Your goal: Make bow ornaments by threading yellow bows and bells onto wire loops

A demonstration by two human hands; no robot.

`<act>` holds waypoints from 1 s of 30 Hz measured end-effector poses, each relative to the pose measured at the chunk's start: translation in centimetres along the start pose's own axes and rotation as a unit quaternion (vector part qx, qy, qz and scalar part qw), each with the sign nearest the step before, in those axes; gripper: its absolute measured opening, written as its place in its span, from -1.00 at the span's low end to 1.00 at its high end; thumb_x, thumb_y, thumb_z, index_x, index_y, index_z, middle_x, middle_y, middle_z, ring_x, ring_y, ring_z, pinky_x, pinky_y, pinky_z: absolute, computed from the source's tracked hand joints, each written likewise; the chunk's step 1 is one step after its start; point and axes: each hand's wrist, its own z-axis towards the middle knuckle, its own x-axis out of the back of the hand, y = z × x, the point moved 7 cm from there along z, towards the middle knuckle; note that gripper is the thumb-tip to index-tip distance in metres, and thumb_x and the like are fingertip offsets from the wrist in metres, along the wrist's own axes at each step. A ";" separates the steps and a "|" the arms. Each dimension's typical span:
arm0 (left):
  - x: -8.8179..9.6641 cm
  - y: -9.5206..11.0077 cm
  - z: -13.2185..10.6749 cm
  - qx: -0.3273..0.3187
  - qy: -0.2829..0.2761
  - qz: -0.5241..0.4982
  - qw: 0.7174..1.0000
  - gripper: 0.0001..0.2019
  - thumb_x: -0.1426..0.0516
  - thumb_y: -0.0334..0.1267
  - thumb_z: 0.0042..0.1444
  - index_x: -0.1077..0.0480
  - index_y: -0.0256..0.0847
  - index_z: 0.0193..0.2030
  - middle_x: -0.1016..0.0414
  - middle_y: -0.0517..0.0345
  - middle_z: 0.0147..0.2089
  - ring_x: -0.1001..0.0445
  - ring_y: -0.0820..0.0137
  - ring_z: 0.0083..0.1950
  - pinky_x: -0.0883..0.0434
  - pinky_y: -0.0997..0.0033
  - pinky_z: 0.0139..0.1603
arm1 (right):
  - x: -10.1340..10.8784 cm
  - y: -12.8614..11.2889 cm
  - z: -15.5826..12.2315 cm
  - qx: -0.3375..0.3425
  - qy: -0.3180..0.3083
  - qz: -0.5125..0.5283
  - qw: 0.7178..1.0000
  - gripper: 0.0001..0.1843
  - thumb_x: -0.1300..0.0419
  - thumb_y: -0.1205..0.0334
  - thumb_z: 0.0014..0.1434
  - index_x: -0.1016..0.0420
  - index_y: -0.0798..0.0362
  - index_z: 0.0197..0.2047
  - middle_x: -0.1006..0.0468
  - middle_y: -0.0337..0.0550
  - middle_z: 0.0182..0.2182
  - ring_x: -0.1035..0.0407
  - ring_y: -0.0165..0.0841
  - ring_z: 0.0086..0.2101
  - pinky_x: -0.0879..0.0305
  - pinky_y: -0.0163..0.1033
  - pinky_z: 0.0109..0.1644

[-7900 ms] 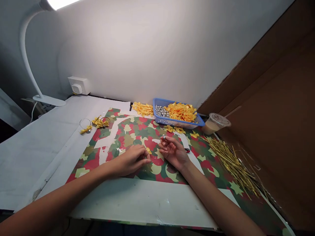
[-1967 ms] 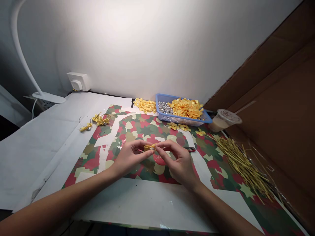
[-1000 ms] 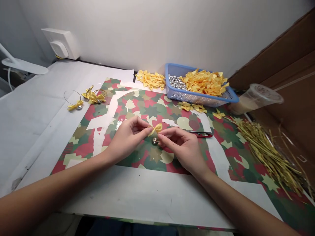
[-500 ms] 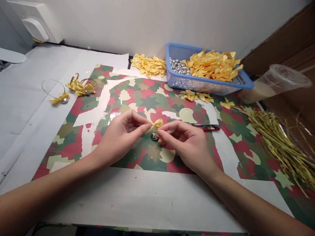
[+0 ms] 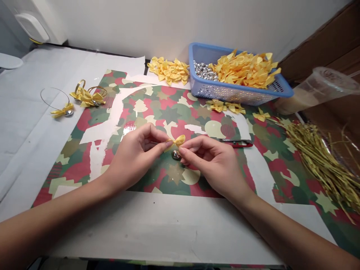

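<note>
Between my two hands, over the patterned paper, is a small yellow ribbon bow [image 5: 179, 140]. My left hand [image 5: 140, 152] pinches the bow's left side between thumb and forefinger. Just below the bow is a silver jingle bell [image 5: 176, 154], close to the fingertips of my right hand [image 5: 213, 159]. That hand is closed in a pinch by the bow's right loop and the bell; whether it grips the bow, the bell or a thin tie is hidden by the fingers.
A blue basket [image 5: 242, 96] holds silver bells and yellow bows. More bows [image 5: 170, 71] lie left of it. Finished-looking bow-and-bell pieces [image 5: 88, 97] sit at left. A red-and-black cutter [image 5: 239, 143], golden twist ties [image 5: 320, 161] and a plastic cup [image 5: 315, 92] are at right.
The camera view has shifted slightly. Both hands keep their pinch at the bow, and the bell sits a touch nearer the bow and the right fingertips.
</note>
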 end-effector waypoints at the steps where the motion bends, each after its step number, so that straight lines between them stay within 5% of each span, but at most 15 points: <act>1: 0.0 0.1 0.0 -0.010 0.002 0.007 1.000 -0.94 -0.18 -0.34 0.08 -0.40 -0.22 -0.39 -0.52 0.20 -0.37 -0.48 0.46 -0.33 -0.45 0.49 -0.32 | 0.0 0.0 0.0 0.000 -0.001 0.001 1.000 -0.86 -0.28 0.18 0.08 -0.48 0.06 -0.40 -0.53 -0.25 -0.55 -0.45 -0.44 -0.52 -0.44 -0.35 -0.45; 8: 0.1 1.4 -0.6 -0.102 0.035 0.115 0.987 -0.89 -0.15 -0.36 0.10 -0.32 -0.20 -0.43 -0.51 0.21 -0.37 -0.49 0.45 -0.32 -0.45 0.50 -0.32 | -0.3 0.3 -0.2 -0.007 -0.002 0.015 1.000 -0.83 -0.26 0.14 0.09 -0.45 0.06 -0.39 -0.48 -0.26 -0.55 -0.43 -0.43 -0.50 -0.44 -0.33 -0.41; 18: -0.2 3.2 -1.8 -0.238 0.032 0.283 0.929 -0.83 -0.06 -0.36 0.16 -0.35 -0.12 -0.45 -0.61 0.15 -0.30 -0.53 0.43 -0.36 -0.50 0.46 -0.29 | -0.7 -0.1 -0.7 0.012 -0.003 -0.014 1.000 -0.84 -0.17 0.12 0.18 -0.39 0.02 -0.35 -0.40 -0.26 -0.51 -0.32 -0.44 -0.50 -0.31 -0.35 -0.47; 24: -0.3 4.5 -3.2 -0.372 0.014 0.293 0.881 -0.85 -0.05 -0.48 0.16 -0.37 -0.16 -0.34 -0.59 0.06 -0.22 -0.55 0.42 -0.23 -0.52 0.49 -0.25 | -0.9 -0.4 -1.0 0.035 0.000 -0.017 0.999 -0.87 -0.14 0.15 0.20 -0.35 0.00 -0.34 -0.33 -0.29 -0.53 -0.26 -0.44 -0.53 -0.23 -0.34 -0.49; 30: -0.5 5.1 -3.6 -0.411 -0.017 0.298 0.861 -0.82 -0.01 -0.48 0.19 -0.38 -0.18 -0.32 -0.59 0.03 -0.24 -0.56 0.37 -0.19 -0.53 0.43 -0.16 | -1.2 -0.6 -1.3 0.059 -0.006 0.004 0.998 -0.93 -0.11 0.22 0.24 -0.36 -0.03 -0.30 -0.30 -0.32 -0.52 -0.22 -0.46 -0.54 -0.20 -0.37 -0.51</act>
